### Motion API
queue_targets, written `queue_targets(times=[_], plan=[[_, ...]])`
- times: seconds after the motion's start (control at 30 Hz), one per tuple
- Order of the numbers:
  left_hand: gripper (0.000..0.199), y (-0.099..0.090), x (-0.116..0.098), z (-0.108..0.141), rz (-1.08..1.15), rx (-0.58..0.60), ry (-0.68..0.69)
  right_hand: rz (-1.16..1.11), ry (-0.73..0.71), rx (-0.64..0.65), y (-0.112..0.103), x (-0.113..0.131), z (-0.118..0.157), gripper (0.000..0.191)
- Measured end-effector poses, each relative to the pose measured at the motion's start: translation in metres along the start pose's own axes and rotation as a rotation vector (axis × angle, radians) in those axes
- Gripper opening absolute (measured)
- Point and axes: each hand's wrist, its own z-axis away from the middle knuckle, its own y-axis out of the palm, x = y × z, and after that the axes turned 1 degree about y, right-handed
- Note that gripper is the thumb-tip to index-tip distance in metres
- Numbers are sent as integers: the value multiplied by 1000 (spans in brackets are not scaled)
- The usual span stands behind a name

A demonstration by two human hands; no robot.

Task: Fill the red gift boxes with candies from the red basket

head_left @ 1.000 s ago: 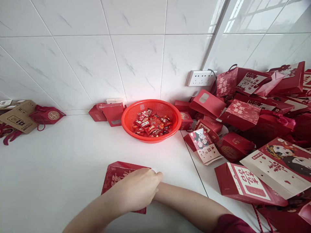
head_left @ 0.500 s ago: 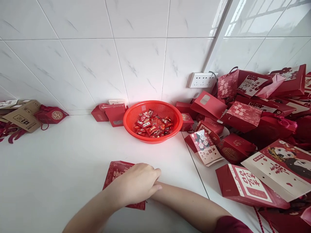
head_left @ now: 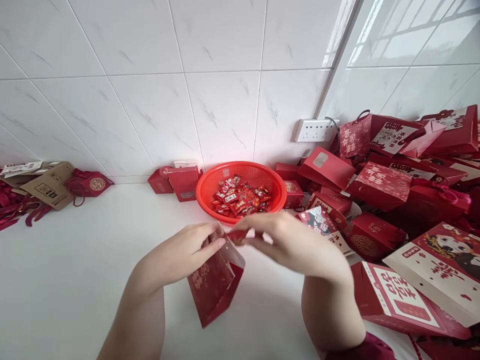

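Note:
A dark red paper gift box [head_left: 215, 285] with pale characters stands tilted in front of me. My left hand [head_left: 191, 250] grips its upper edge between thumb and fingers. My right hand [head_left: 277, 235] pinches a small red wrapped candy [head_left: 237, 235] close to the top of the box. Just beyond both hands sits a red plastic basket [head_left: 204, 187] that holds many red wrapped candies [head_left: 240, 197]. Fingers partly hide the box's top, so its opening shows only in part.
Piled red gift boxes [head_left: 386, 185] crowd the right side. Two small red boxes [head_left: 183, 182] stand against the tiled wall left of the basket. At far left lie brown boxes [head_left: 50, 185] and a red box [head_left: 90, 182]. A white power strip [head_left: 316, 130] is on the wall.
The gift box has been lifted from lying on the table and tilted upright. My right hand has come out from under my left and now holds a candy by the box's top.

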Motion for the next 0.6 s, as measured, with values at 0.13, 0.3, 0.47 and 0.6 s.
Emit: queue_targets(times=[0.13,0.3,0.47,0.6], plan=[[30,-1,5,-6,-16,47,-27,-117,131,-329,-26,-35,-13,24],[38,-1,2,-8,-96,29,26,78,400,-273,-21,-99,-37,31],[49,5,8,-11,-32,-45,-31,199,536,-153,-22,-122,-35,44],[58,14,11,-17,14,17,14,246,547,11,-27,-128,-50,32]])
